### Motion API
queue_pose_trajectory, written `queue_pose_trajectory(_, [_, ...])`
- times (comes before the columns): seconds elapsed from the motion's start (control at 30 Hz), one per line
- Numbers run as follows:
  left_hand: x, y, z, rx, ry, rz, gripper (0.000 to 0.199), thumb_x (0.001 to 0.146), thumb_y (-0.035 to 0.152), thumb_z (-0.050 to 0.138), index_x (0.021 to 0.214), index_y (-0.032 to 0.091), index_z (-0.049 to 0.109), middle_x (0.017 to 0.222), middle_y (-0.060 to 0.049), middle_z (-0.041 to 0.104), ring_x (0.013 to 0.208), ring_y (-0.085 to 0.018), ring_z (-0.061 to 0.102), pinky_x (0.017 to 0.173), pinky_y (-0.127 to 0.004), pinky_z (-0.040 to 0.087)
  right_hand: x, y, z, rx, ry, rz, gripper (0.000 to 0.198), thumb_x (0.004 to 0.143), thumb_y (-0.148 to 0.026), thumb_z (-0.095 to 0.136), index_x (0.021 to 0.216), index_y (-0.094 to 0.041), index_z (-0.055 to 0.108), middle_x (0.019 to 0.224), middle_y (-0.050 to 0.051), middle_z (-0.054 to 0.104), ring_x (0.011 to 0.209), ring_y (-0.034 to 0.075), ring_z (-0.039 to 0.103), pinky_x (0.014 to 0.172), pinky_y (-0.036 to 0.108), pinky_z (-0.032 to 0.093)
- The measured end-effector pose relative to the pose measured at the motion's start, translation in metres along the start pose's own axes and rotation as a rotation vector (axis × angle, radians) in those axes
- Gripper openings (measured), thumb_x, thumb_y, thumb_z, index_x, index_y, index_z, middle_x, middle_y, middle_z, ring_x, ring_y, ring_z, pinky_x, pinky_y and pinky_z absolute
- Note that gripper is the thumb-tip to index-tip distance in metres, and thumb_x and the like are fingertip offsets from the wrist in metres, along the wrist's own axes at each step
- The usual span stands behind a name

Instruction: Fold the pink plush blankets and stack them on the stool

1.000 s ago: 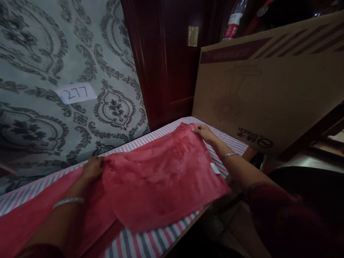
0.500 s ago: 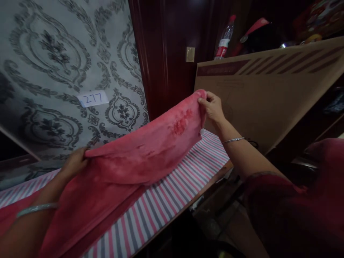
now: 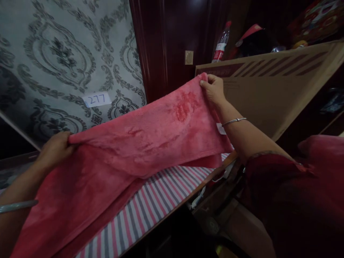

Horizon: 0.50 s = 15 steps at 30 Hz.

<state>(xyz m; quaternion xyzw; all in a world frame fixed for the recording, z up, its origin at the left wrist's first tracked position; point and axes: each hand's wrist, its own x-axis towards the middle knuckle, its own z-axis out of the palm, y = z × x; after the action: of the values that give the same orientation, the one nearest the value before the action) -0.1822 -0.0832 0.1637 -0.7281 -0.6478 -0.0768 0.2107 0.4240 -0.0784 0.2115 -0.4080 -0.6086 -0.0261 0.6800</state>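
At the left of the frame, the left hand (image 3: 55, 150), a pale bangle (image 3: 17, 206) on its wrist, is closed on the upper edge of a red plush cloth (image 3: 150, 132); its fingertips are dim, so the exact grip is hard to make out. Patterned wallpaper (image 3: 61, 57) fills the upper left, bearing a paper slip (image 3: 97, 99) marked 277. The cloth stretches from the lower left corner across the middle to right of centre, its upper edge raised between the two hands, which are well apart. Below it, at lower centre, a striped cover (image 3: 156, 200) shows along the table edge. A dark red panel (image 3: 161, 43) with a small square plate (image 3: 189, 57) stands at upper centre. Right of centre, the right hand (image 3: 215, 89) pinches the cloth's upper corner between thumb and fingers; a thin silvery bangle (image 3: 234, 121) circles its wrist, near a white tag (image 3: 221, 129) on the cloth's edge. Behind, at upper right, are a red-capped bottle (image 3: 220, 46) and a large cardboard box (image 3: 268, 93).
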Motion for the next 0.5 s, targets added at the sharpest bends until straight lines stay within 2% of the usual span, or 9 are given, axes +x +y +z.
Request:
queue_pose_trajectory(0.1, [0.016,0.014,0.002,0.066,-0.086,0.023,0.019,0.089,0.022,0.049,0.099,0.008,0.056,0.103,-0.012,0.061,0.101,-0.025,0.059,0.087,-0.032,0.048,-0.004,0.038,0.018,-0.022,0.034,0.097,0.018,0.09,-0.035,0.065,0.087,-0.017,0.066,0.086,0.001,0.063,0.092,0.017,0.061,0.083,0.03,0.05])
queue_pose_trajectory(0.17, [0.023,0.031,0.01,0.099,-0.1,0.01,0.029,0.093,0.021,0.045,0.111,0.002,0.057,0.112,-0.017,0.061,0.11,-0.03,0.058,0.093,-0.039,0.048,-0.016,0.063,0.033,-0.094,0.029,0.25,0.014,0.088,-0.03,0.065,0.09,-0.016,0.067,0.09,0.003,0.066,0.094,0.018,0.061,0.087,0.03,0.05])
queue_pose_trajectory(0.23, [0.026,0.053,0.026,0.098,-0.067,-0.009,0.041,0.097,0.021,0.038,0.129,0.0,0.053,0.125,-0.023,0.056,0.119,-0.036,0.054,0.095,-0.048,0.047,-0.037,0.086,0.047,-0.188,-0.052,0.451,0.019,0.084,-0.023,0.067,0.1,-0.015,0.069,0.101,0.006,0.07,0.099,0.019,0.062,0.091,0.031,0.05])
queue_pose_trajectory(0.3, [0.024,0.077,0.049,0.049,-0.056,0.021,0.048,0.097,0.02,0.035,0.14,0.001,0.047,0.134,-0.027,0.051,0.123,-0.039,0.051,0.096,-0.052,0.047,-0.066,0.105,0.054,-0.249,-0.166,0.614,0.036,0.078,-0.017,0.071,0.114,-0.014,0.069,0.114,0.009,0.07,0.102,0.02,0.063,0.092,0.032,0.051])
queue_pose_trajectory(0.37, [0.015,0.098,0.076,-0.046,-0.091,0.116,0.047,0.094,0.02,0.039,0.134,0.001,0.053,0.132,-0.026,0.053,0.121,-0.036,0.054,0.098,-0.049,0.047,-0.101,0.12,0.053,-0.277,-0.242,0.699,0.047,0.075,-0.013,0.072,0.122,-0.014,0.067,0.12,0.011,0.07,0.1,0.02,0.065,0.086,0.031,0.053])
queue_pose_trajectory(0.43, [-0.004,0.115,0.101,-0.189,-0.106,0.224,0.035,0.089,0.025,0.046,0.114,0.008,0.063,0.121,-0.021,0.06,0.112,-0.031,0.059,0.098,-0.042,0.049,-0.137,0.132,0.044,-0.324,-0.277,0.763,0.045,0.078,-0.013,0.069,0.123,-0.014,0.067,0.116,0.012,0.071,0.092,0.018,0.067,0.08,0.029,0.054])
queue_pose_trajectory(0.5, [-0.032,0.124,0.119,-0.346,-0.086,0.274,0.025,0.089,0.035,0.045,0.092,0.018,0.063,0.105,-0.014,0.064,0.097,-0.027,0.064,0.091,-0.039,0.052,-0.172,0.139,0.027,-0.393,-0.305,0.824,0.038,0.081,-0.016,0.067,0.119,-0.013,0.069,0.104,0.011,0.074,0.082,0.017,0.067,0.074,0.028,0.052])
